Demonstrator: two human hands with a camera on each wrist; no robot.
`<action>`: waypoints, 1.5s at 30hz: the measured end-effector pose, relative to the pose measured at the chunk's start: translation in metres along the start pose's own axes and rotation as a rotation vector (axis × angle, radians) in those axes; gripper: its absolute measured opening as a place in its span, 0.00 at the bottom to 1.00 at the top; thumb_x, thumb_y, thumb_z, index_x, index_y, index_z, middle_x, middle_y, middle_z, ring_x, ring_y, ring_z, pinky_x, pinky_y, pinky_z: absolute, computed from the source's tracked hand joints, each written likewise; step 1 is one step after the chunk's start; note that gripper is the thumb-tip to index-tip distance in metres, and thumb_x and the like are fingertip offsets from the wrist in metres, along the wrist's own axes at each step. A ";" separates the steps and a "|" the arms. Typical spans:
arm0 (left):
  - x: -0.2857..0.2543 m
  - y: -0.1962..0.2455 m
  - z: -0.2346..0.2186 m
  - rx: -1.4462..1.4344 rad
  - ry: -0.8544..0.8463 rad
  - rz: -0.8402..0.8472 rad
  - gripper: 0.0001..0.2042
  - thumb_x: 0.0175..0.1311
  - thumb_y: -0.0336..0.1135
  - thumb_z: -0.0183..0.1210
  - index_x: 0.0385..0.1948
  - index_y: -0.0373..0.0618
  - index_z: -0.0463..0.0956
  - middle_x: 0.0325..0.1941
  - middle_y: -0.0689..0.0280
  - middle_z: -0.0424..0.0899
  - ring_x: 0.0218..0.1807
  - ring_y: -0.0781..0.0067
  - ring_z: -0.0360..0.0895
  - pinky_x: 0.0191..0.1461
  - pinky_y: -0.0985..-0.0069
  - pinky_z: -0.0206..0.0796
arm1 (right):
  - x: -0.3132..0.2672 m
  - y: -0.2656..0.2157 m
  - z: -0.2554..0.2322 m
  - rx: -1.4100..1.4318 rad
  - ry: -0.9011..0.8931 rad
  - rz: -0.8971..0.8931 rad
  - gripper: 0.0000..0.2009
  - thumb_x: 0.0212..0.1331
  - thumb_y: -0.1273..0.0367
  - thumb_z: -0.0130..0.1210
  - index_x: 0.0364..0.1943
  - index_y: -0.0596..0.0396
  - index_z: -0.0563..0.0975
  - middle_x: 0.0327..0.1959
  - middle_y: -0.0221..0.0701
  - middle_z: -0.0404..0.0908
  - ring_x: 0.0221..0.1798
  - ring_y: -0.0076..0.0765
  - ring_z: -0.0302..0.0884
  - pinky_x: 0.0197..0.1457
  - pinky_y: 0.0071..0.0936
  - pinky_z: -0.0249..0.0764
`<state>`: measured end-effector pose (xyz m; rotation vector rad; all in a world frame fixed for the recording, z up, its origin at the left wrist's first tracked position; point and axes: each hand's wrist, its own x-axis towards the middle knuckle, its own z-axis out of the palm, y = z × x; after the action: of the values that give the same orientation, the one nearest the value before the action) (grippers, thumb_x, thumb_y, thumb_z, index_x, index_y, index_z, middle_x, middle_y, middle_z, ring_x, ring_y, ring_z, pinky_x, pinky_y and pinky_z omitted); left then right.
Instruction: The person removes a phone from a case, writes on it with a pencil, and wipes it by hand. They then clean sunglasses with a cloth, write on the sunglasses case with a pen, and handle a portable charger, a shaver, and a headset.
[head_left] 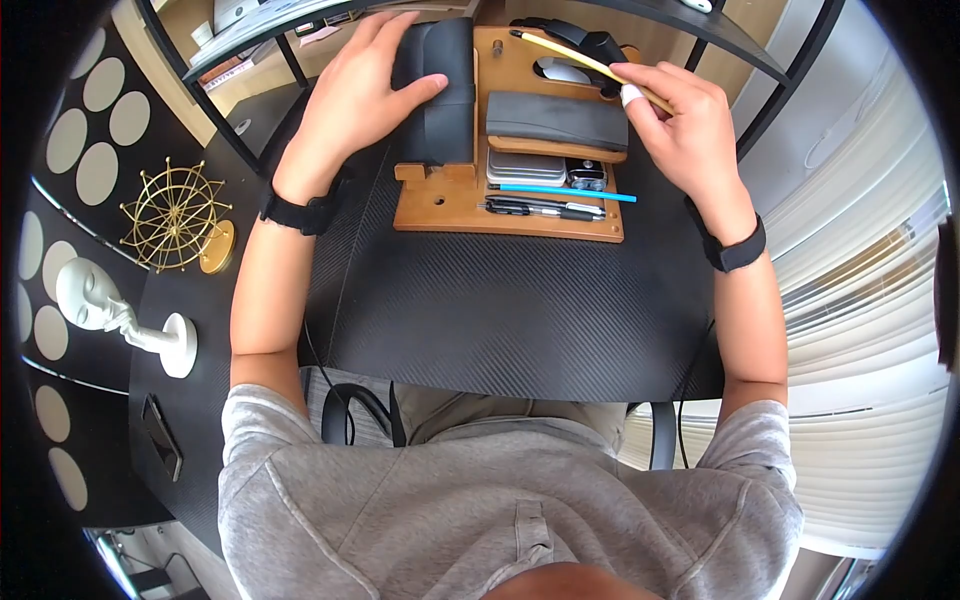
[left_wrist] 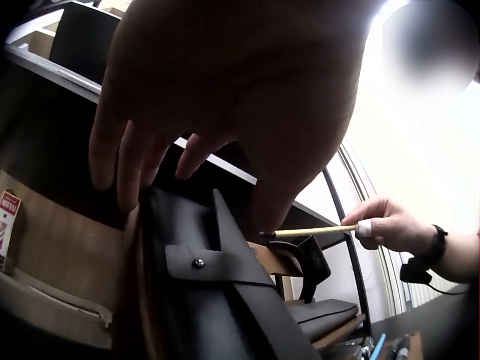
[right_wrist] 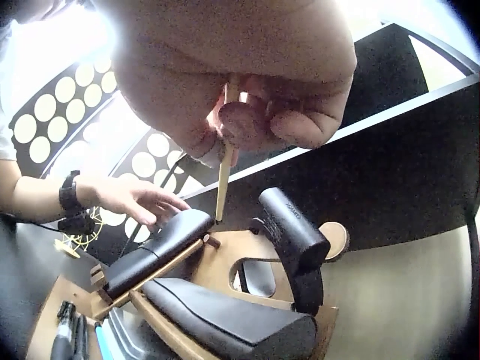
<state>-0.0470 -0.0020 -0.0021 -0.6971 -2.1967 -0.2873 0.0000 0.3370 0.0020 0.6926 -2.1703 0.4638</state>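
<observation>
My right hand pinches a yellow pencil between thumb and fingers, its dark tip pointing left above the wooden desk organizer. A pale wrap covers the thumb tip. My left hand is spread with fairly straight fingers at the top of a black leather case with a flap and snap stud. That case stands on the organizer's left side. Right of it, a dark grey case sits on a wooden ledge. Below lie a blue pencil and black pens.
A black strapped object is on the organizer's back right. A dark shelf rises behind the desk. Leftward stand a gold wheel ornament and a white face sculpture; a phone lies nearer. White blinds hang at right.
</observation>
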 end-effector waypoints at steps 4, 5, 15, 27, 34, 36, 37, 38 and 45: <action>0.004 0.016 0.000 0.080 -0.073 0.241 0.34 0.61 0.45 0.70 0.70 0.49 0.71 0.77 0.50 0.66 0.79 0.44 0.60 0.80 0.53 0.55 | 0.001 0.007 0.001 0.035 0.021 -0.014 0.11 0.60 0.68 0.61 0.45 0.50 0.87 0.33 0.35 0.86 0.33 0.44 0.85 0.38 0.37 0.80; 0.002 0.018 0.003 0.119 -0.092 0.229 0.33 0.62 0.45 0.70 0.70 0.51 0.71 0.78 0.50 0.65 0.80 0.43 0.58 0.80 0.53 0.54 | 0.001 0.009 0.002 0.041 0.013 -0.002 0.10 0.60 0.68 0.61 0.45 0.50 0.86 0.34 0.35 0.86 0.33 0.44 0.85 0.38 0.37 0.80; -0.005 0.024 0.024 0.219 -0.089 0.244 0.35 0.59 0.49 0.72 0.71 0.63 0.70 0.79 0.45 0.59 0.79 0.38 0.57 0.80 0.50 0.54 | 0.002 0.006 -0.004 0.136 -0.062 0.110 0.10 0.59 0.71 0.59 0.43 0.54 0.84 0.33 0.38 0.87 0.32 0.40 0.86 0.39 0.34 0.80; 0.008 0.046 -0.006 0.146 -0.401 0.157 0.47 0.47 0.45 0.80 0.72 0.46 0.66 0.79 0.32 0.48 0.80 0.28 0.46 0.82 0.49 0.45 | 0.002 -0.014 -0.030 0.635 -0.314 0.246 0.06 0.65 0.71 0.66 0.37 0.61 0.84 0.28 0.21 0.82 0.28 0.09 0.73 0.30 0.13 0.69; 0.000 0.039 0.004 0.204 -0.337 0.216 0.49 0.44 0.43 0.81 0.72 0.45 0.65 0.78 0.31 0.50 0.80 0.28 0.48 0.81 0.48 0.48 | 0.001 -0.008 -0.024 0.660 -0.422 0.274 0.13 0.72 0.62 0.60 0.41 0.60 0.84 0.25 0.24 0.81 0.26 0.13 0.75 0.28 0.16 0.71; 0.001 0.039 0.003 0.204 -0.327 0.219 0.49 0.43 0.43 0.81 0.72 0.45 0.65 0.78 0.31 0.50 0.80 0.27 0.48 0.81 0.48 0.48 | 0.000 -0.004 -0.020 0.643 -0.446 0.279 0.15 0.74 0.60 0.58 0.42 0.61 0.84 0.25 0.25 0.81 0.27 0.15 0.76 0.30 0.16 0.73; 0.001 0.038 0.004 0.204 -0.325 0.219 0.49 0.43 0.43 0.81 0.72 0.45 0.65 0.78 0.31 0.50 0.80 0.27 0.48 0.81 0.48 0.48 | 0.001 -0.004 -0.020 0.644 -0.464 0.271 0.15 0.74 0.60 0.58 0.43 0.61 0.84 0.26 0.25 0.82 0.27 0.15 0.76 0.30 0.16 0.74; 0.000 0.039 0.004 0.203 -0.325 0.219 0.49 0.43 0.43 0.81 0.72 0.45 0.65 0.78 0.31 0.50 0.80 0.27 0.48 0.81 0.48 0.48 | 0.002 -0.003 -0.019 0.646 -0.484 0.265 0.15 0.74 0.61 0.58 0.44 0.62 0.84 0.27 0.26 0.82 0.27 0.15 0.76 0.31 0.16 0.74; 0.003 0.050 -0.004 0.184 -0.385 0.158 0.49 0.43 0.42 0.81 0.72 0.44 0.65 0.78 0.31 0.50 0.80 0.28 0.48 0.82 0.48 0.47 | -0.008 0.003 -0.004 0.791 -0.561 0.244 0.14 0.72 0.66 0.60 0.53 0.62 0.84 0.35 0.28 0.86 0.29 0.15 0.77 0.35 0.18 0.77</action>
<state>-0.0174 0.0385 0.0019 -0.8722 -2.4701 0.1415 0.0043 0.3437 -0.0021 1.0715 -2.5912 1.4476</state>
